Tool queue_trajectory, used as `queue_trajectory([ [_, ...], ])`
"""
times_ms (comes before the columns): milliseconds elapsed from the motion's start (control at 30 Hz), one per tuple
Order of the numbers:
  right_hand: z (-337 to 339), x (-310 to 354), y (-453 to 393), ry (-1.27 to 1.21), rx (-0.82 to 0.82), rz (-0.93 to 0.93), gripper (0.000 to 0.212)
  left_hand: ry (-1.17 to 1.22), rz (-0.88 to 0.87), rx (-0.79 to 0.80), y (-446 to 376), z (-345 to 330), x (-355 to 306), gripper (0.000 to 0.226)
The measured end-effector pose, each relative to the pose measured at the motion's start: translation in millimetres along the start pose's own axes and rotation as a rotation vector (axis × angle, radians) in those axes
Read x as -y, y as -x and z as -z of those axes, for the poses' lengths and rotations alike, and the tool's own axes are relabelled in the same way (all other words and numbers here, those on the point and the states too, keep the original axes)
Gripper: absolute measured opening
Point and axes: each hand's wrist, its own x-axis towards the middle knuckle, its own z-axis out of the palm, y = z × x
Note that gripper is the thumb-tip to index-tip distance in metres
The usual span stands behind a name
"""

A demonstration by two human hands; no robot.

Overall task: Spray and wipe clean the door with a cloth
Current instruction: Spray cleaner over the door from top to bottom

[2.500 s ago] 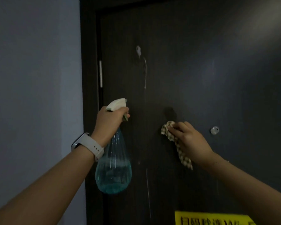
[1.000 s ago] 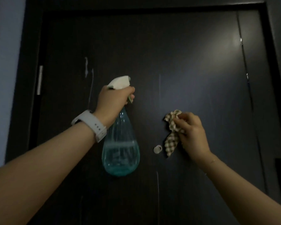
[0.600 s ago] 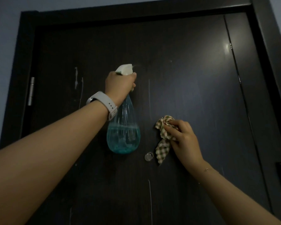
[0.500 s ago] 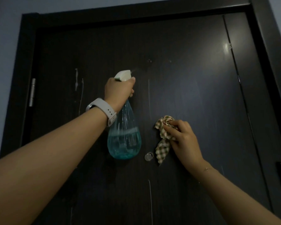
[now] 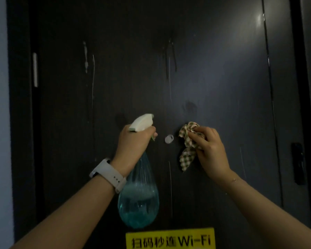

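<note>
Door (image 5: 214, 87) panel, dark and glossy, fills the frame as a person works at it with both arms raised. Fresh wet streaks (image 5: 169, 58) run down its upper middle, well above both sets of fingers. The left hand (image 5: 133, 142) grips the neck of a clear spray bottle (image 5: 138, 200), fingers curled over the trigger under the white nozzle head, which points up and to the right toward the panel — blue-green liquid pools in the bottle's rounded base below the wrist. A pale watch (image 5: 108, 175) bands that wrist. The right hand (image 5: 208, 150) holds a bunched checked cloth (image 5: 188, 142), thumb and fingertips pinching the wad at the top while a loose tail hangs down past the palm; whether the cloth touches the surface cannot be told. A small round peephole (image 5: 169, 139) sits between the two hands, just beside the left index finger. A yellow Wi-Fi sticker (image 5: 170, 239) lies below the bottle, and a dark handle plate (image 5: 297, 163) stands off to the right of the cloth-holding fingers.
</note>
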Motion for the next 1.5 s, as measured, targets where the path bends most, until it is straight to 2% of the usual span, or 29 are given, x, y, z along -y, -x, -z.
queue_trajectory([
  [67,4,0,17,0.009,0.031,-0.045,0.054,-0.041,0.049,0.050,20,-1,24,0.005],
  [133,7,-4,31,0.035,0.070,-0.086,0.056,-0.051,0.083,0.078,39,-1,47,0.015],
  [267,10,-4,47,0.074,0.136,-0.126,0.060,-0.100,0.132,0.085,68,-6,84,0.011],
  [400,13,4,47,0.089,0.185,-0.137,0.062,-0.189,0.169,0.117,80,-10,104,0.022],
  [533,29,9,44,0.134,0.276,-0.102,0.058,-0.199,0.144,0.098,80,-10,105,0.028],
  [667,52,0,39,0.168,0.222,-0.070,0.055,-0.175,0.064,0.076,83,-12,98,0.025],
  [833,88,-38,24,0.218,0.123,-0.030,0.050,-0.133,-0.025,0.090,81,-28,72,0.017],
  [1133,142,-170,-41,0.162,-0.042,-0.011,0.043,-0.024,-0.050,-0.032,46,-109,-8,0.013],
  [1300,139,-217,-58,0.056,-0.045,-0.074,0.048,0.065,-0.124,-0.060,4,-165,-68,0.004],
  [1433,126,-237,-49,-0.040,-0.068,0.054,0.050,0.106,-0.219,-0.101,-43,-198,-117,0.011],
  [1500,120,-239,-47,-0.071,-0.134,0.082,0.048,0.086,-0.251,-0.106,-64,-209,-136,0.015],
])
